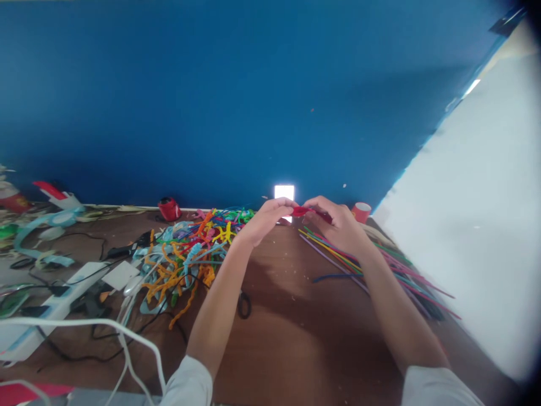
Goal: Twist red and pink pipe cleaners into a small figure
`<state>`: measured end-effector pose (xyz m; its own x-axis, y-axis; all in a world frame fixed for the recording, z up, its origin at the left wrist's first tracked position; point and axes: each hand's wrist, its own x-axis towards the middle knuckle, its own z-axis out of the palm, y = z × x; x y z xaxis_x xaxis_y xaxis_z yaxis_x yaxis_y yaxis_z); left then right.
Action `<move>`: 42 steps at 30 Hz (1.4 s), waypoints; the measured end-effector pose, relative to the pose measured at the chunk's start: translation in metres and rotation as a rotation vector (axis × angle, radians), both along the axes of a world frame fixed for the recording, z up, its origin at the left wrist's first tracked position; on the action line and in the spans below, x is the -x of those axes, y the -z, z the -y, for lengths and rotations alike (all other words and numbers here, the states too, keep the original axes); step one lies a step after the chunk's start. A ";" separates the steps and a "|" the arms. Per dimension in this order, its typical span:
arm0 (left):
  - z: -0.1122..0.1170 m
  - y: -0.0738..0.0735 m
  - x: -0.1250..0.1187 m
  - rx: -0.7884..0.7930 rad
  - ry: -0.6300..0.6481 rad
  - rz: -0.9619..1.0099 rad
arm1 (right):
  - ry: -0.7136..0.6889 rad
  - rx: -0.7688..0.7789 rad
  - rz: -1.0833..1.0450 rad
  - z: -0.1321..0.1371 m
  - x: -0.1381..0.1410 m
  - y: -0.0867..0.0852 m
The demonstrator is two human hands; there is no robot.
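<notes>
Both my hands meet above the far middle of the brown table, in front of a bright lit screen (284,192). Between them is a small piece of red pipe cleaner (300,211), its shape too blurred to make out. The fingers of my left hand (270,217) pinch its left end. My right hand (338,223) closes on its right side, fingers bent over it. Under my right forearm lies a loose bunch of straight pipe cleaners (338,256) in yellow, purple, blue, pink and green.
Left of my left arm spreads a tangled heap of bent pipe cleaners (169,265). A scissors handle (244,305) shows beside that forearm. A white power strip (59,307) and cables fill the left side. Red cups (169,209) stand along the blue wall (253,101).
</notes>
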<state>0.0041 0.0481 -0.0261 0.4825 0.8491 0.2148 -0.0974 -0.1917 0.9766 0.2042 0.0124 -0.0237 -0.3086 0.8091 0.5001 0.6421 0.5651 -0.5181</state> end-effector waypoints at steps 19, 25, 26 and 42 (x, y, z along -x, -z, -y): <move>0.005 0.003 -0.013 -0.381 -0.179 -0.227 | -0.053 0.045 -0.047 0.004 0.005 0.000; 0.012 -0.002 -0.012 -0.550 -0.248 -0.310 | -0.051 0.050 -0.118 0.001 0.008 0.003; 0.012 -0.002 -0.012 -0.575 -0.271 -0.335 | -0.042 0.045 -0.116 0.001 0.008 0.003; -0.005 0.022 -0.024 -0.375 -0.296 -0.045 | -0.011 -0.039 -0.066 0.009 0.010 0.000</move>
